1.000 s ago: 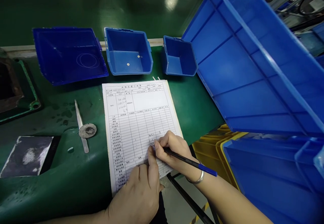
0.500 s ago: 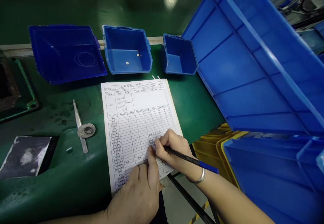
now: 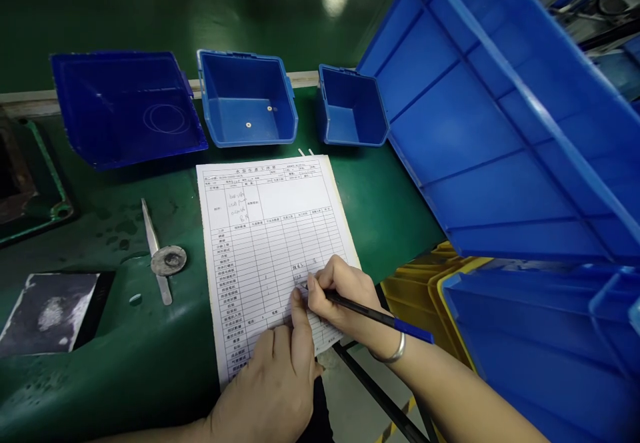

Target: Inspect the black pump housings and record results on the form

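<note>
A printed form (image 3: 290, 196) with a table of rows and some handwriting lies at the green bench's front edge. My right hand (image 3: 345, 296) grips a black pen (image 3: 365, 310) with a blue cap on its rear end; the tip touches the lower right part of the sheet. Beside it, my left hand (image 3: 280, 369) lies on the lower part of the form, index finger stretched out close to the pen tip and the other fingers bent. That hand holds nothing. A silver bangle is on the right wrist.
Metal tweezers (image 3: 149, 226) and a round grey disc (image 3: 169, 260) lie left of the form, near a dark square sheet (image 3: 47, 313). Behind stand blue bins (image 3: 247, 119), one with small rings. Large blue crates (image 3: 500, 116) and yellow crates (image 3: 425, 289) are at right.
The bench, bins and form have shifted slightly left in view. Both hands keep almost the same pose, with the pen still at the same part of the form.
</note>
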Demonstrator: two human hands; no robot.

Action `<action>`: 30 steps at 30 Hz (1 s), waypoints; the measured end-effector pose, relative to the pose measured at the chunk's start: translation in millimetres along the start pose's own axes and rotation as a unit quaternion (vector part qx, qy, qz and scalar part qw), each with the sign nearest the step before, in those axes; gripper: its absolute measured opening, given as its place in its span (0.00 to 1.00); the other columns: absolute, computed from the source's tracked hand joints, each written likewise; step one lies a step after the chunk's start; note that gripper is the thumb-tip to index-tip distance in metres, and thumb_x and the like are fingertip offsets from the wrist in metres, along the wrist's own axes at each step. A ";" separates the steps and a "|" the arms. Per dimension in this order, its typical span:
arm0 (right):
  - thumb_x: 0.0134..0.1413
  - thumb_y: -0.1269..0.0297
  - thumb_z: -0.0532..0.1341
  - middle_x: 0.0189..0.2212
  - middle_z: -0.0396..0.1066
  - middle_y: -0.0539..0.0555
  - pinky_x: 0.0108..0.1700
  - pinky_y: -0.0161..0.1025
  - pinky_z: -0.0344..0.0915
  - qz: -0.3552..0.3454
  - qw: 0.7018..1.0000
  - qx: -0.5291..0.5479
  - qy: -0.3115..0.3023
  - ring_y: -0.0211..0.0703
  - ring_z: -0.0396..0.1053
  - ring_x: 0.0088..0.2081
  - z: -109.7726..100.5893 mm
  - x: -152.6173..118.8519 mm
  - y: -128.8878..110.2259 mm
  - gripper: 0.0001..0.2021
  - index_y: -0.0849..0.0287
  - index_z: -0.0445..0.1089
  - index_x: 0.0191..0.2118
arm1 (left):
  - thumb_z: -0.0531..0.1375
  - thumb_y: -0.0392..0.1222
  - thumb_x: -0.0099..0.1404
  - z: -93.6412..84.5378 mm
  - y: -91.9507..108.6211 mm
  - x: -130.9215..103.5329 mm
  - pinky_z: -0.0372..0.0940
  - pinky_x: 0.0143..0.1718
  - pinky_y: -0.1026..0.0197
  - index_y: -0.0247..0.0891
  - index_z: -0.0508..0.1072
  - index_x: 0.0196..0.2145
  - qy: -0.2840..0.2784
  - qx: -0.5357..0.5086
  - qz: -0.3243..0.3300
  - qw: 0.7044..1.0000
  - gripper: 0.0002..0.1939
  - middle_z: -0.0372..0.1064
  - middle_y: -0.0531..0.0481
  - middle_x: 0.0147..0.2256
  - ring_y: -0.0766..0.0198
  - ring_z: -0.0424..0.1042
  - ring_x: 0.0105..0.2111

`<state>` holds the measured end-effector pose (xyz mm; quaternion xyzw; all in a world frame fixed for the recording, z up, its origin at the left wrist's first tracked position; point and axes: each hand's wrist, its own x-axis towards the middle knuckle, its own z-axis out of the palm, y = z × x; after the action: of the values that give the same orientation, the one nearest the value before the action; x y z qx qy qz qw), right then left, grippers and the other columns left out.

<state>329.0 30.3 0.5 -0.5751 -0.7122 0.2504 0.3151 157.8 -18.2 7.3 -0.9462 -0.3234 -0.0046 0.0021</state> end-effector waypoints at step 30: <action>0.58 0.70 0.58 0.18 0.52 0.40 0.20 0.26 0.52 -0.022 1.000 -0.016 0.015 0.27 0.53 0.18 -1.3 -2.1 5.7 0.14 0.55 0.50 0.28 | 0.58 0.45 0.68 7.5 7.5 -1.9 0.71 0.34 0.54 0.20 0.61 0.61 -0.021 -0.058 -0.030 0.998 0.30 0.56 0.21 0.61 0.54 0.74 0.37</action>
<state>334.0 29.5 -3.1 -0.5680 -0.7238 0.2233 0.3219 160.9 -25.3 -0.3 -0.9344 -0.3511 -0.0041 -0.0600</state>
